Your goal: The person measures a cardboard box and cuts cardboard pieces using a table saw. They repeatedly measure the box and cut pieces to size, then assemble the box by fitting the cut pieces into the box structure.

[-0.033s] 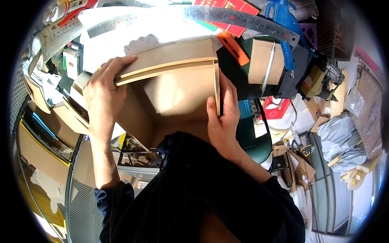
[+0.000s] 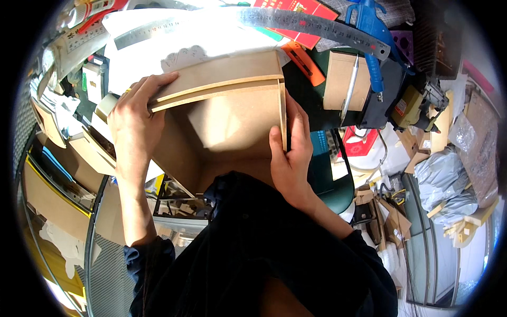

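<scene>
Between my hands is a brown fibreboard box (image 2: 232,119), its open side toward me and its lower part hidden by my dark clothing. A board forms its top side, with a narrow step along the near edge. My left hand (image 2: 138,111) grips the top-left corner, fingers over the board and thumb out of sight. At the right wall, my right hand (image 2: 293,158) holds the edge, thumb on the near side and fingers round the outside. Sunlight falls on the box's inner back wall.
Beyond the box lie a long steel ruler (image 2: 317,26), an orange cutter (image 2: 303,62), a silver pen (image 2: 350,87) on a brown board (image 2: 335,79), and a blue glue gun (image 2: 369,31). A grey plastic bag (image 2: 443,177) is at right; brown panels (image 2: 55,198) stand at left.
</scene>
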Tool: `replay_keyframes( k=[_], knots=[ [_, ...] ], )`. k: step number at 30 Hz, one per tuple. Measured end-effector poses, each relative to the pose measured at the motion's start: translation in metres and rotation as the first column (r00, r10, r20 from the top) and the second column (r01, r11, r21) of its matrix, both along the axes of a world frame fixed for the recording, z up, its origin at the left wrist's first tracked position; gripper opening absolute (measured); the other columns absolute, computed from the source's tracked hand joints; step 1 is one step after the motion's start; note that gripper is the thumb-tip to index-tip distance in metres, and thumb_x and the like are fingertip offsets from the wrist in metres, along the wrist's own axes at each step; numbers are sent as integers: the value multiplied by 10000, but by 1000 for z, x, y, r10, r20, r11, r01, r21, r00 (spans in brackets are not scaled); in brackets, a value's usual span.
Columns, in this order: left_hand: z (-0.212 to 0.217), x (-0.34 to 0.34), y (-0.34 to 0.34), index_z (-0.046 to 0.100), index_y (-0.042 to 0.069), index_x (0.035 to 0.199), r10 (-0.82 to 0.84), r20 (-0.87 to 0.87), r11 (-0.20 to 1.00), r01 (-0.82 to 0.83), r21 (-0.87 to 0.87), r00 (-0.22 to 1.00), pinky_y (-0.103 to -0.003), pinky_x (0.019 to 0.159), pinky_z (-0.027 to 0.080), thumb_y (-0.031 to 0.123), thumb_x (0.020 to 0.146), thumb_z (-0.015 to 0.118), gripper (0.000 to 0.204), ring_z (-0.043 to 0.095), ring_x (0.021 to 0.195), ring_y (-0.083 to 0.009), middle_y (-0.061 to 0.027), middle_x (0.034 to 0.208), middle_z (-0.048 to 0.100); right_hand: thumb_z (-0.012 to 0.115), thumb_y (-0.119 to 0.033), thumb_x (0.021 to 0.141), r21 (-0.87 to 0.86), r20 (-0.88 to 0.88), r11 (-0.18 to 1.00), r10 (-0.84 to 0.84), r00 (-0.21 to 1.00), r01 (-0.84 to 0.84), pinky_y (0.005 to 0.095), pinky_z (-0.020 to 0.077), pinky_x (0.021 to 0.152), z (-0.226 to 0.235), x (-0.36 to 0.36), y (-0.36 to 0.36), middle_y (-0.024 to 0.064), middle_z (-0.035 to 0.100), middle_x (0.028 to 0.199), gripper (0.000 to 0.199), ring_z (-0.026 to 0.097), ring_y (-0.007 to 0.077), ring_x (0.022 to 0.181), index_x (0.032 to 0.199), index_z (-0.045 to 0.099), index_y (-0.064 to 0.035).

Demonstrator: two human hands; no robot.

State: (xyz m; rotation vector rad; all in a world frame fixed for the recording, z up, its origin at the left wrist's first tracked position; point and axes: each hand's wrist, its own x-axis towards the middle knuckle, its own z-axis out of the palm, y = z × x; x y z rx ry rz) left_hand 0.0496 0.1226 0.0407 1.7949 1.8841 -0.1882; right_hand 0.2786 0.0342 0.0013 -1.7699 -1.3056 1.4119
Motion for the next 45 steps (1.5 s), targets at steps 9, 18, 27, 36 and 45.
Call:
replay_keyframes(
  k=[9,18,27,36,45],
  knots=[
    [-1,-8,-1,689,196,1075,-72,-29,997,72,16,997,-361,703,531,46,793,643,323,680,817,-294,-79,908,704,539,35,844,96,-29,995,9,1000,-6,415,394,1038,-5,2,-2,219,452,1346,588,488,364,1227,1411,386,-1],
    [-11,-25,5,691,128,1112,-356,-72,930,361,70,932,-322,652,542,130,878,667,236,698,709,-221,-122,868,715,542,-41,895,140,48,990,1,999,-8,463,526,927,-8,1,-9,221,459,1293,586,561,364,1154,1447,350,-76],
    [-25,-46,10,698,25,1021,-348,-162,932,359,44,923,-388,689,537,233,864,691,261,692,765,-340,-236,845,676,576,-72,851,59,-86,989,-131,988,137,315,447,954,-30,1,-14,145,637,1196,516,607,190,1076,1363,511,-61],
    [-14,-36,5,698,45,985,-444,-72,864,448,230,893,-419,707,543,233,849,687,232,674,769,-367,-201,802,681,548,-65,828,136,-27,975,-171,985,173,319,441,958,-33,-1,-11,155,639,1199,505,601,218,1122,1333,533,-76],
    [-14,-40,-7,670,91,1097,-358,-47,903,359,237,933,-419,757,539,137,813,672,287,676,795,-343,-178,816,687,561,-95,835,126,46,985,-124,991,118,424,419,993,-21,-7,-6,238,551,1247,498,529,394,1177,1329,507,-58]
  ],
)
